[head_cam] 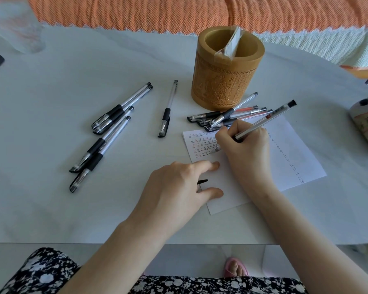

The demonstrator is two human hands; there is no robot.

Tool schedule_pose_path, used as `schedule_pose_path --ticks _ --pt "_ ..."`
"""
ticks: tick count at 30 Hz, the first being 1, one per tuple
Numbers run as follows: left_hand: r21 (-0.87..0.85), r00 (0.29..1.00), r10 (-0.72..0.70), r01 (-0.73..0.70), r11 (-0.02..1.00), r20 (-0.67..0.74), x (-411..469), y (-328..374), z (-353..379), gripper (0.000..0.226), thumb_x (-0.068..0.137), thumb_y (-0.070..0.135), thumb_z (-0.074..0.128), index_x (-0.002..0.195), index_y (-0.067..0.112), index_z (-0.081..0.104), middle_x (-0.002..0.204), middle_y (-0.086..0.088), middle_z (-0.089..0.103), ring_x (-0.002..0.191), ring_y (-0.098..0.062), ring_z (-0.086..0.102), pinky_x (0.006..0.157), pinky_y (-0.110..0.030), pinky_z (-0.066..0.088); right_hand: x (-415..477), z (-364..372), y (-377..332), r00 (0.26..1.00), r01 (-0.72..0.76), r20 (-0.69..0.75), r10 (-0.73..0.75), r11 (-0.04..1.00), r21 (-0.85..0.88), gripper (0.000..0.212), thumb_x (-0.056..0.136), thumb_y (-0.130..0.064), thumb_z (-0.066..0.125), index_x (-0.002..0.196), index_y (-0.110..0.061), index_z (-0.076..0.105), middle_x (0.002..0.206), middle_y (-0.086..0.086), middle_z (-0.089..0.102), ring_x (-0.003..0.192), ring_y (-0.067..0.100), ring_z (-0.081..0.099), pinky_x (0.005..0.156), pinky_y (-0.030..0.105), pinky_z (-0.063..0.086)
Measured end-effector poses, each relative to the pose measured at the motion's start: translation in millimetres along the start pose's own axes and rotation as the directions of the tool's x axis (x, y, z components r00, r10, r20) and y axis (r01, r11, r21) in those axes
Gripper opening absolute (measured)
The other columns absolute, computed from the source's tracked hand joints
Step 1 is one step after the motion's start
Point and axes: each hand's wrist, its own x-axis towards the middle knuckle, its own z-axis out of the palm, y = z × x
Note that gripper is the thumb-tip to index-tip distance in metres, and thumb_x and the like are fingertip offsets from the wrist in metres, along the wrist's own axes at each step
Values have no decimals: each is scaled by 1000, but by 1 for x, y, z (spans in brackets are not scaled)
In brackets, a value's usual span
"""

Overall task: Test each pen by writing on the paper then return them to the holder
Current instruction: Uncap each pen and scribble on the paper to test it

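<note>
The right hand [243, 145] grips a clear-barrelled pen [266, 118] with a black end. Its tip is down on the paper [295, 158] and its barrel slants up and away to the right. The paper lies under both hands. It has rows of small red and dark characters by the right fingertips and handwritten numbers down the edge right of the wrist.

The left hand [179, 187] rests a straight forefinger and thumb on the paper's near left part. A small black piece [202, 181] pokes out between them, and I cannot tell whether the hidden fingers hold it.

A pile of capped pens [227, 116] lies just beyond the right knuckles, overlapping the paper's far edge. Behind it stands the carved bamboo holder [225, 81] with a clear wrapper [232, 45] inside.

One capped pen [167, 109] lies beyond the left hand, and a loose group of pens [106, 128] lies well to its left.

The white table [51, 209] is bare near the left forearm, and its near edge crosses under both forearms.
</note>
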Motion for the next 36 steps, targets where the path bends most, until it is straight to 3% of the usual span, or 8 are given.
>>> schedule_pose_path --ticks 3,8,13,23,36 --pt "2 1000 0 0 1000 0 0 0 0 49 75 55 63 121 49 50 82 6 63 85 -10 63 76 -27 48 0 -1 0 1000 -10 -7 10 1000 10 35 79 -4 60 54 4 37 47 -1 28 48 8 24 44 16 20" --pt "1 1000 -6 6 1000 10 -1 0 0 48 75 56 63 121 50 49 82 8 62 85 -8 63 76 -27 48 0 0 0 1000 7 4 -7 1000 3 38 80 -4 61 51 -5 37 45 -3 27 47 7 22 44 16 20" --pt "4 1000 -7 7 1000 10 0 0 0 48 75 56 63 121 50 50 81 7 63 83 -8 63 76 -28 49 0 1 0 1000 7 1 -7 1000 -4 35 79 -3 60 53 2 37 46 0 28 49 8 23 45 18 20" --pt "-1 1000 -2 2 1000 1 0 -1 1 48 75 55 64 121 49 51 83 6 64 83 -10 64 77 -29 49 0 1 1 1000 4 -10 -4 1000 14 40 75 0 57 52 -15 29 46 -4 25 48 7 20 45 16 18" --pt "-7 1000 11 -11 1000 -20 -1 0 0 49 75 56 63 121 50 49 87 6 65 88 -11 63 78 -27 48 1 -1 -1 1000 -12 -2 12 1000 19 42 75 1 57 50 -17 29 39 -7 28 45 6 23 44 14 21"
